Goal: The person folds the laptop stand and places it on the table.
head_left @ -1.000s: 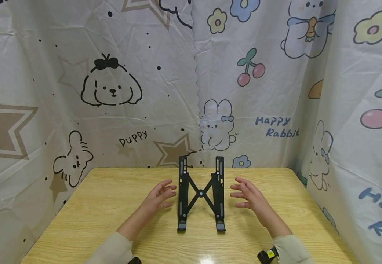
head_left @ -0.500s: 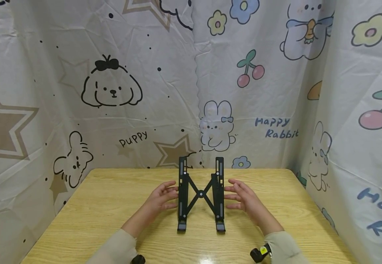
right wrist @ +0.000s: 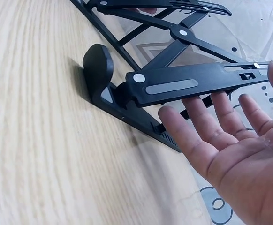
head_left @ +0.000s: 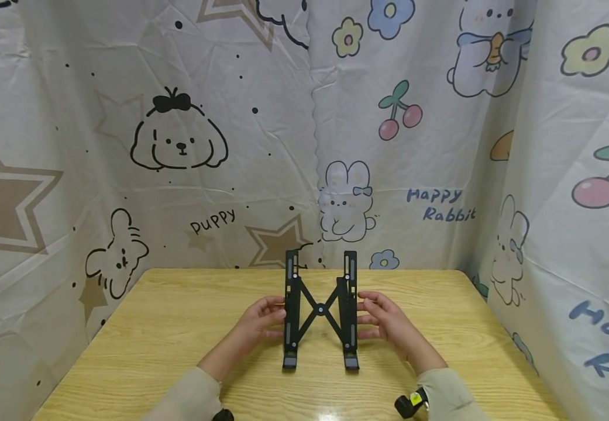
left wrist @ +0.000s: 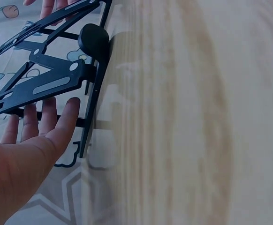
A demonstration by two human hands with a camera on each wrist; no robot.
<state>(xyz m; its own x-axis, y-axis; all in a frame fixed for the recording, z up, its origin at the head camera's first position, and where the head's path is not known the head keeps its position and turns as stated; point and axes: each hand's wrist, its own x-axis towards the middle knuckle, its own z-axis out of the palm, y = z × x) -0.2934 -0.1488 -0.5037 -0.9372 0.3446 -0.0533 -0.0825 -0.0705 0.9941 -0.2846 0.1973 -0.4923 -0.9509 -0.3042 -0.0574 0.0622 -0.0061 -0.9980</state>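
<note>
A black folding laptop stand (head_left: 320, 309) stands unfolded on the table, its crossed bars joined at a round centre pivot and two padded side arms raised at a slant. At its left arm is my left hand (head_left: 254, 321), fingers extended. In the left wrist view, the fingertips (left wrist: 71, 107) reach up to the lower edge of that arm. My right hand (head_left: 392, 327) mirrors it at the right arm. The right wrist view has its fingers (right wrist: 193, 110) outstretched along the underside of the side arm (right wrist: 174, 85), some tips partly hidden behind it. Both thumbs are held apart from the fingers.
The stand rests on a light wood-grain table (head_left: 178, 310). Behind it and at both sides hangs a pale printed curtain (head_left: 262, 146) with cartoon animals. A black device with a yellow label (head_left: 413, 401) is strapped to the right wrist by the beige sleeve.
Both hands have moved inward from either side, closing the gaps to the stand's arms. The stand has stayed in place.
</note>
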